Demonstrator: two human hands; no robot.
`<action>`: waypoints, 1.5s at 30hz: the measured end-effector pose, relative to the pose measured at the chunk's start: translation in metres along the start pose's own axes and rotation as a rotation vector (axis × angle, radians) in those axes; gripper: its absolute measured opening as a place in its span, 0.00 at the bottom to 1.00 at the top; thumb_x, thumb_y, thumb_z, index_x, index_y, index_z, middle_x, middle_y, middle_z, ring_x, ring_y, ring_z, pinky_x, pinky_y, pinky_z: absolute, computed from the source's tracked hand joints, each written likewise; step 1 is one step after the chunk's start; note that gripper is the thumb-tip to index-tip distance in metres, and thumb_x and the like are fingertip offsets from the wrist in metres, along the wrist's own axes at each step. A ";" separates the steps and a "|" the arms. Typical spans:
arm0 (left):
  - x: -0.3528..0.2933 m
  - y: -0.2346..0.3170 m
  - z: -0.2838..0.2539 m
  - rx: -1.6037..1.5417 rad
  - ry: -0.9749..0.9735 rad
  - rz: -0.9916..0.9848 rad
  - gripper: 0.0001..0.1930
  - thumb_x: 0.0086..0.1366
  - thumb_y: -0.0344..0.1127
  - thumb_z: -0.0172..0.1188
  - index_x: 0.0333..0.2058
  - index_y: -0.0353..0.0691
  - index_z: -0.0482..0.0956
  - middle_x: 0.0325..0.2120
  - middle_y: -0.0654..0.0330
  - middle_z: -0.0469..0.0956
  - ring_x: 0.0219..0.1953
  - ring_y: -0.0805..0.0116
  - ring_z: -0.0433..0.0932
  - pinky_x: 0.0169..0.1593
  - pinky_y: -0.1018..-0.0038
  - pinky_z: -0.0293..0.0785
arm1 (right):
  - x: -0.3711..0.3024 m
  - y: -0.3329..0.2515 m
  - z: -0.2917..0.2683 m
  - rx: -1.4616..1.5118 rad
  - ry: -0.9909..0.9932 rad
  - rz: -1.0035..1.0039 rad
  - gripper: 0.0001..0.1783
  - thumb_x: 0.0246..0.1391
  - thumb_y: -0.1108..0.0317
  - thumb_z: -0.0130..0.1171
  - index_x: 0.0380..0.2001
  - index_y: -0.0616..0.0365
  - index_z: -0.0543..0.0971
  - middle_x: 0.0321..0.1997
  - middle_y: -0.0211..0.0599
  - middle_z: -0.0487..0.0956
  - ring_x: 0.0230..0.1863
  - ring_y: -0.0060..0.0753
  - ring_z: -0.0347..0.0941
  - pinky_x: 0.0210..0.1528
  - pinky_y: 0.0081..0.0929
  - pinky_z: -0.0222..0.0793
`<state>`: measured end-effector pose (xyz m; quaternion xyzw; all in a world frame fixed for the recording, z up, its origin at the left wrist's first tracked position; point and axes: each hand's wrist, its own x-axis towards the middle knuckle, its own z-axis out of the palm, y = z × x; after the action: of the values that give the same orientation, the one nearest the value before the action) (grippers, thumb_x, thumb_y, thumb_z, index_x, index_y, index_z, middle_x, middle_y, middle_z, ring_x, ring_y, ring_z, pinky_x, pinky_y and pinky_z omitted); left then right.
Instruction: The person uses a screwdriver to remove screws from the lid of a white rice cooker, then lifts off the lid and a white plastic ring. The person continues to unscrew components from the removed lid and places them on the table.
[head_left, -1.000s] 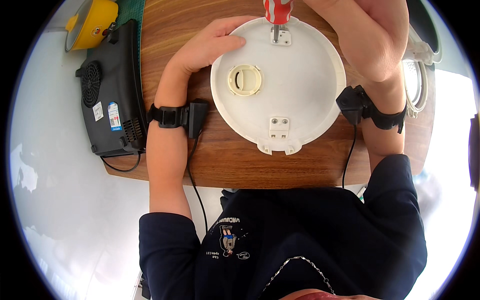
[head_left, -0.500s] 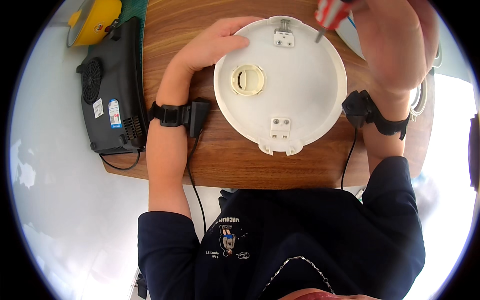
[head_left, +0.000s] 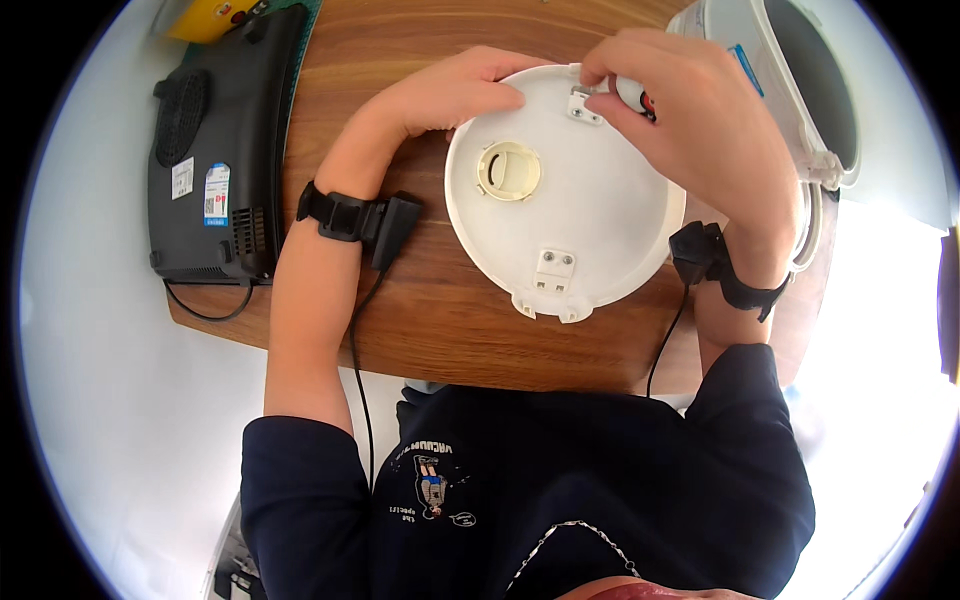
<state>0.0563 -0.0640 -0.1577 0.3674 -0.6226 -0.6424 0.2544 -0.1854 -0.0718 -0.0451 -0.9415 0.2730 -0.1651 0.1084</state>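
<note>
A round white plastic lid [head_left: 600, 210] lies on the wooden table with its hollow inner side up. My left hand [head_left: 465, 95] grips its far-left rim, thumb over the edge and the other fingers hidden underneath. At the far rim is a small white bracket [head_left: 582, 112], and my right hand [head_left: 700, 115] is closed right beside it, thumb and fingertips at the bracket. A screwdriver [head_left: 632, 93] with a red and white handle is tucked in that hand; its tip is hidden. A cream round cap [head_left: 510, 172] and a second bracket [head_left: 555, 268] with two screws are on the lid.
To the left lies a black appliance [head_left: 220, 130] with a vent and cord; behind it is a yellow pot [head_left: 215, 20]. A white container [head_left: 735, 30] stands at the far right. Black cables [head_left: 362, 360] hang from my wrist straps over the table's near edge [head_left: 480, 380].
My right hand has come down and left with the screwdriver, from beyond the lid's right edge to the far bracket. The left hand keeps its hold on the rim. The whole view has shifted slightly.
</note>
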 end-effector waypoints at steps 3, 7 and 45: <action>0.006 -0.006 -0.001 0.020 0.032 -0.046 0.29 0.64 0.31 0.53 0.65 0.34 0.73 0.52 0.58 0.81 0.50 0.73 0.80 0.53 0.74 0.77 | -0.001 0.006 0.011 -0.088 -0.126 0.106 0.10 0.53 0.67 0.68 0.37 0.60 0.85 0.32 0.46 0.85 0.36 0.50 0.82 0.41 0.39 0.79; 0.007 -0.006 0.000 0.045 0.062 -0.098 0.31 0.61 0.29 0.52 0.65 0.35 0.74 0.52 0.57 0.82 0.50 0.72 0.80 0.54 0.75 0.76 | 0.003 0.010 0.018 -0.097 -0.226 0.202 0.10 0.53 0.66 0.68 0.35 0.61 0.83 0.30 0.47 0.83 0.33 0.48 0.81 0.38 0.40 0.76; 0.008 -0.005 -0.001 -0.006 0.040 -0.097 0.31 0.60 0.26 0.50 0.65 0.33 0.73 0.53 0.55 0.82 0.52 0.70 0.81 0.57 0.74 0.76 | 0.006 0.017 0.031 -0.062 -0.177 0.170 0.07 0.52 0.70 0.60 0.31 0.57 0.86 0.26 0.45 0.83 0.30 0.48 0.81 0.34 0.41 0.76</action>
<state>0.0531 -0.0703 -0.1643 0.4091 -0.5969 -0.6484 0.2365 -0.1771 -0.0861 -0.0776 -0.9288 0.3462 -0.0629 0.1164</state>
